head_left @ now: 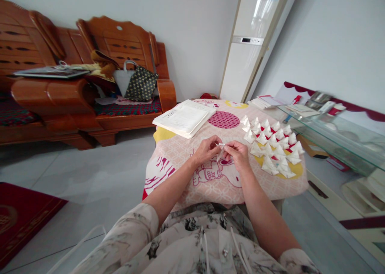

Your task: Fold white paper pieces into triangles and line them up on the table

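Between my two hands, above the front middle of the cloth-covered table (180, 178), is a small piece of folded white paper (219, 152). The fingers of my left hand (207, 149) pinch its left side. Thumb and fingers of my right hand (238, 153) pinch it from the right. Part of the paper hangs down between the hands, and its full shape is partly hidden by the fingers. To the right of my right hand stand several folded white paper pieces (270, 168) with pointed tips, set close together in rows. Behind my left hand lies a stack of white paper sheets (188, 115).
A glass-topped cabinet (327, 133) borders the table on the right, with metal bowls (320, 99) and papers on it. A wooden sofa (126, 61) holding bags stands at the back left. A tall white air conditioner (243, 61) stands in the corner. A red mat (24, 222) lies on the floor.
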`<state>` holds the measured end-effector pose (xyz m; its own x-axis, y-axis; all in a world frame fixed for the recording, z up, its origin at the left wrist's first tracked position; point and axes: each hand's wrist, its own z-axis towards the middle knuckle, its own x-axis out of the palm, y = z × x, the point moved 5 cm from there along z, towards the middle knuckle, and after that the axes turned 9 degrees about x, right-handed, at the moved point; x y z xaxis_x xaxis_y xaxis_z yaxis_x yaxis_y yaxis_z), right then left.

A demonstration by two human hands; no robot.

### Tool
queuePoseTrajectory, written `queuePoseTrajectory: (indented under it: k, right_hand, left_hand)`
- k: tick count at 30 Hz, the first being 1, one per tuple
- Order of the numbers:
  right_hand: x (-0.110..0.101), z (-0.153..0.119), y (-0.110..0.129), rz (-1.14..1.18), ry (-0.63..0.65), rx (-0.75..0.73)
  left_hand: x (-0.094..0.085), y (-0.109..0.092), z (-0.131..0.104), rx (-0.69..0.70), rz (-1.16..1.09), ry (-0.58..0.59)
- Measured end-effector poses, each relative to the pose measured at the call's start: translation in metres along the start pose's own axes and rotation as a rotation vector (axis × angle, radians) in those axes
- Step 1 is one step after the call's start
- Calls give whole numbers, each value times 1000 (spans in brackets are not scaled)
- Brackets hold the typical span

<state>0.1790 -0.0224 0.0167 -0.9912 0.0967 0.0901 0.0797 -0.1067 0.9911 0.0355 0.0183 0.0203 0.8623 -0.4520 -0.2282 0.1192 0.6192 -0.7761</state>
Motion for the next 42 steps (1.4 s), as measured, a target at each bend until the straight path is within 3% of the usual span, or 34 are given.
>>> queuePoseTrajectory:
  k: [13, 23, 42]
  right_hand:
    - [-2, 1, -5, -118, -24, -21]
    - [0, -4, 4, -264, -81, -99]
    - [-4, 1, 0, -462, -184, -206]
  left_hand:
    - [0, 1, 0, 9, -48, 6]
    - [0, -4, 0, 46, 41, 28]
    - [0, -4, 1, 23, 100, 28]
